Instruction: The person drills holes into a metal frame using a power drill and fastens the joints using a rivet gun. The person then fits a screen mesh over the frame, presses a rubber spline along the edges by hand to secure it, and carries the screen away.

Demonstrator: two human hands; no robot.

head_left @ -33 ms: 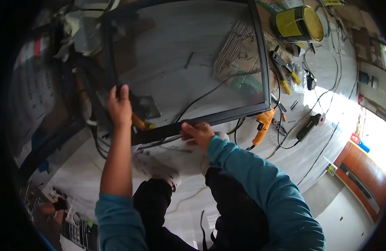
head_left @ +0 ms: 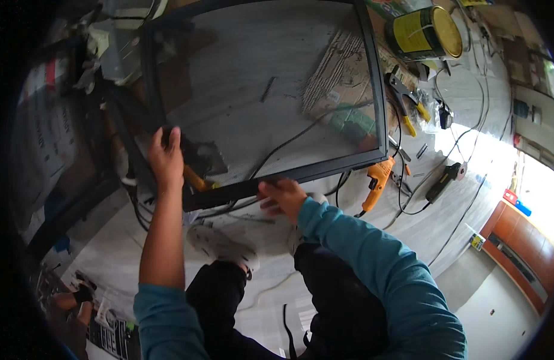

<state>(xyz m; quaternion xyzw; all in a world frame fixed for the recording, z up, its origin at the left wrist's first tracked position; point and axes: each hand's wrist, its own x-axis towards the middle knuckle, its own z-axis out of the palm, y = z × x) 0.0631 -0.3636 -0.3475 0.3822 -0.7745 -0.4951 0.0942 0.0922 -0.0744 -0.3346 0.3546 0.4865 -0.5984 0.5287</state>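
Note:
A dark metal frame (head_left: 334, 167) with a see-through, mesh-like dark panel (head_left: 241, 78) is held up in front of me, tilted, the floor showing through it. My left hand (head_left: 167, 161) is wrapped round the frame's left side near its lower corner, thumb and fingers on the bar. Along the near bar, my right hand (head_left: 283, 197) has its fingers curled under the edge and the thumb on top. Behind the panel, close to the left hand, is a yellow-handled tool (head_left: 196, 180), partly hidden.
Right of the frame lie an orange drill (head_left: 377, 185), an angle grinder (head_left: 446, 182), large yellow-handled pliers (head_left: 406, 99) and trailing cords. A yellow-and-black can (head_left: 424, 35) lies at the far right. Flattened cardboard (head_left: 343, 78) shows through the panel. Dark metal bars (head_left: 70, 207) stand at left.
The frame's lower left corner and my left hand have shifted slightly left and nearer. My right hand stays at nearly the same place on the near bar.

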